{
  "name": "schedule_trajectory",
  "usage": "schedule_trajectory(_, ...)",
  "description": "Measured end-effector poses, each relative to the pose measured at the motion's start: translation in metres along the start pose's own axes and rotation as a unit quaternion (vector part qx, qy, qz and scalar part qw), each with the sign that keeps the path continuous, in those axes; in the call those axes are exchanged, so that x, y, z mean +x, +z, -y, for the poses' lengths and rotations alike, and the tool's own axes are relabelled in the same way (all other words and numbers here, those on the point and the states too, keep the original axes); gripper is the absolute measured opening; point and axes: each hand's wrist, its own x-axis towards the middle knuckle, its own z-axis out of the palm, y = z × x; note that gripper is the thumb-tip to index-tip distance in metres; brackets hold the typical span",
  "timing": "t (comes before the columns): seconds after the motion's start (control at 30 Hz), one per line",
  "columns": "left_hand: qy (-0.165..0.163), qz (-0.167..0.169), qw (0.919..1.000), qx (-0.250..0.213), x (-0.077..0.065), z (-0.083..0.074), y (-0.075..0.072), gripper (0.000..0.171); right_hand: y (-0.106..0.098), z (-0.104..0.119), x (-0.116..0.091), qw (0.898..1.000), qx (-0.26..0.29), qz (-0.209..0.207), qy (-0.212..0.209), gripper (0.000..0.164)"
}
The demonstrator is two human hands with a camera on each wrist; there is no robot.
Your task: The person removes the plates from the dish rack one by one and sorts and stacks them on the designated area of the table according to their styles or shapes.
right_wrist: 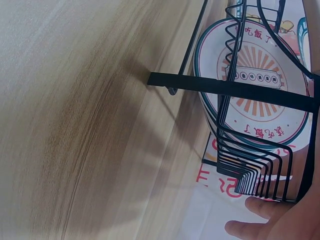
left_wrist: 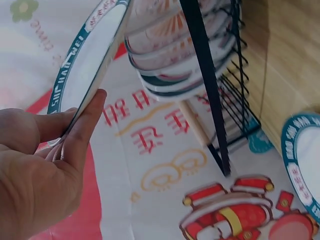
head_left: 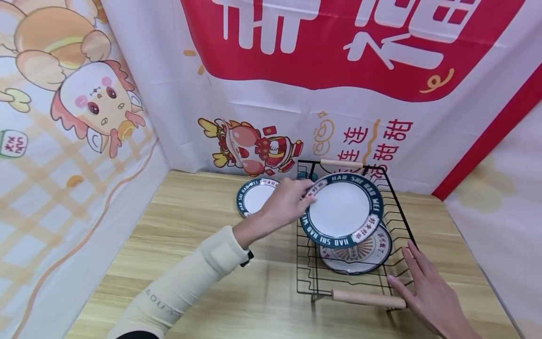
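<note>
Firstly, lettering. Around the rim of the held plate [head_left: 338, 209]: HAO SHI HAO WEI in white capitals on dark teal, interrupted by white panels with small characters. Same lettering, partly covered, on the second plate [head_left: 254, 197]. On the sunburst plate [right_wrist: 257, 75]: red characters including 吃飯了, plus a central panel of ringed characters too small to read. On the drape [head_left: 262, 108]: red 连连 and 甜甜; above these, large white characters on a red ground, cut off at the top. On the pale left sleeve [head_left: 186, 282]: grey capitals beginning AQUA, remainder unclear.

Next, the held plate: round, shallow, with plain white centre and broad teal band. Tilted above the rack [head_left: 397, 202], overlapping the sunburst plate in the head view; nearly edge-on to the left wrist camera. Contact with the rack not determinable.

Grip: pinched at the rim by the left hand [head_left: 283, 202], thumb on the face, fingers behind. With fingers extended and unclenched, the right hand [head_left: 432, 287], alongside the rack's right edge; actual touch uncertain.

Also listed: rack of black wire with pale wooden handles, on a wood-grain table [head_left: 169, 226]; several plates inside, one behind another. Second plate face up on the table, left of the rack, partly behind the left hand.
</note>
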Motion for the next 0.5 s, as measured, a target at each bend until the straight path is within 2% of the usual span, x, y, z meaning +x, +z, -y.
schedule_trajectory(0.1,-0.02,-0.008,0.9997,-0.009,0.003,0.008,-0.013,0.021,0.0,0.0,0.0,1.0,0.0,-0.005,-0.004,0.095)
schedule_trajectory(0.27,-0.062,-0.026,0.9974,-0.026,0.005,0.026,-0.034,0.034,0.002,-0.001,-0.001,0.999,0.003,-0.029,-0.017,0.092)
schedule_trajectory(0.5,-0.122,-0.051,0.9895,-0.058,0.003,0.056,-0.064,0.036,0.004,-0.002,-0.003,0.999,0.005,-0.044,-0.024,0.091)
